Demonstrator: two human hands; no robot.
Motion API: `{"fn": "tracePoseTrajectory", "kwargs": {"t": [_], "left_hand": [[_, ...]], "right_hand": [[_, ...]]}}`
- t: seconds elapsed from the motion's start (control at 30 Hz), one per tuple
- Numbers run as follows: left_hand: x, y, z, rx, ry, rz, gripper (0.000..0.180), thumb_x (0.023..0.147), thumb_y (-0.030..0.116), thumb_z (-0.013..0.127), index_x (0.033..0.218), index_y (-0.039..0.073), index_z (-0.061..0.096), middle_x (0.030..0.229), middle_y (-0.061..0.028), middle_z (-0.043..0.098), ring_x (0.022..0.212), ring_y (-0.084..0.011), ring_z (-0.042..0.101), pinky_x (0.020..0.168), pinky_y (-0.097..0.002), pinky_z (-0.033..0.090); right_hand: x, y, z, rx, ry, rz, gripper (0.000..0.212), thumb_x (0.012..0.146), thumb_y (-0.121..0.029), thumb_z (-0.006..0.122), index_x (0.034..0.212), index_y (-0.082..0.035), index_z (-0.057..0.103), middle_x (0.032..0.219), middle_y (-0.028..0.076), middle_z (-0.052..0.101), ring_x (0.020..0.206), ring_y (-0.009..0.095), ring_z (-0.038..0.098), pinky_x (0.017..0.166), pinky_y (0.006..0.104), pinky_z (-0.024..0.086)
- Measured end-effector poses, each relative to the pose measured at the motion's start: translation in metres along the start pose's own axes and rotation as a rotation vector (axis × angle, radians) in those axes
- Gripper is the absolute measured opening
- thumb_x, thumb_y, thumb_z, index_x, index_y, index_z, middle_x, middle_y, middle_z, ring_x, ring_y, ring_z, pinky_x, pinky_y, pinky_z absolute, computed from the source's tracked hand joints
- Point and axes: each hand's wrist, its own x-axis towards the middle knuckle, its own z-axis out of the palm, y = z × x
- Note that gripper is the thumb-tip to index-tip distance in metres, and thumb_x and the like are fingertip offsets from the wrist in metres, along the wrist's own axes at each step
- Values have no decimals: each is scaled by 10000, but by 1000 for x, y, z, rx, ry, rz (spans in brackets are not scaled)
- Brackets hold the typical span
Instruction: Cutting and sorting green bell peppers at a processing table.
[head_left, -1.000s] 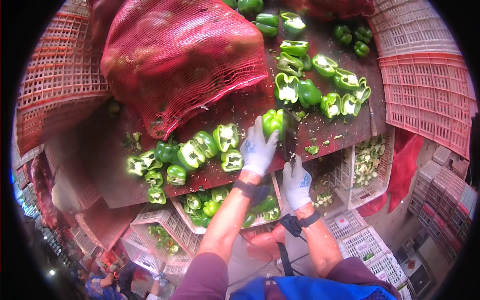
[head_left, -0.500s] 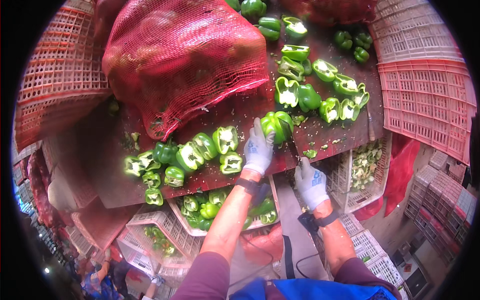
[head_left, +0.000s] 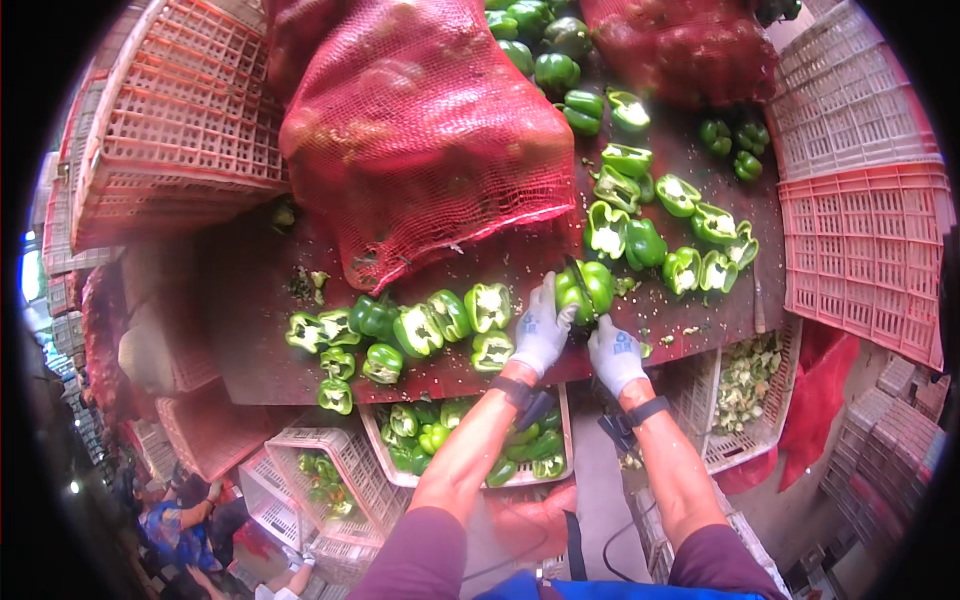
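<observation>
Both of my hands wear whitish gloves with blue print. My left hand [head_left: 543,328] is closed around the left side of a whole-looking green bell pepper [head_left: 592,287], which rests on the dark red work table [head_left: 520,255]. A dark knife blade [head_left: 571,264] sits in the pepper, its tip showing at the far side. My right hand [head_left: 616,355] is closed at the pepper's near side, on the knife; its handle is hidden in the glove. Cut pepper halves [head_left: 490,306] lie just left of my left hand, and more halves [head_left: 682,270] lie to the right.
Red mesh sacks [head_left: 430,150] bulge across the far side. Whole peppers [head_left: 556,72] lie between them. Stacked crates [head_left: 862,240] flank the table. Below its near edge stand a crate of pepper pieces [head_left: 568,430] and a crate of scraps [head_left: 795,385]. People [head_left: 185,525] are at lower left.
The view has shifted, so the scene sits further right and lower. My right hand has come closer to the pepper, and the knife has gone deeper into it. My left hand keeps its hold.
</observation>
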Motion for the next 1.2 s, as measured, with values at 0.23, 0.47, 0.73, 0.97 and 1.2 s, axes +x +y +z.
{"fn": "tracePoseTrajectory", "kwargs": {"t": [0.23,0.47,0.73,0.97,1.2], "left_hand": [[72,26,-80,232,172,-94,562,984,357,614,1415,12,505,1395,-282,525,1187,-464,586,1001,-504,491],[163,93,-109,458,242,102,443,906,459,657,1131,86,741,1129,-189,729,1048,-387,688,945,-504,522],[203,83,-63,501,476,274,413,893,432,622,1140,122,738,1186,-175,717,1113,-391,660,967,-500,508],[187,46,-72,535,413,359,433,855,450,666,1105,102,731,1158,-163,719,1080,-395,658,936,-505,505],[40,36,-70,391,71,261,799,714,259,821,1418,55,503,1360,-210,590,1232,-387,572,1081,-480,442]], "right_hand": [[5,26,16,500,109,188,440,948,-265,512,1284,6,596,936,307,699,940,487,677,828,576,511],[1,26,24,369,63,226,373,977,-297,513,1211,-17,592,950,325,694,928,510,672,837,595,513],[2,33,22,466,53,202,410,975,-317,517,1198,18,591,955,334,684,949,520,653,849,597,498],[4,30,27,557,11,217,387,962,-321,528,1156,7,595,957,335,678,951,527,642,836,598,490],[-5,38,21,618,85,247,358,976,-297,522,1163,-1,591,910,312,681,907,510,656,787,585,496]]}}
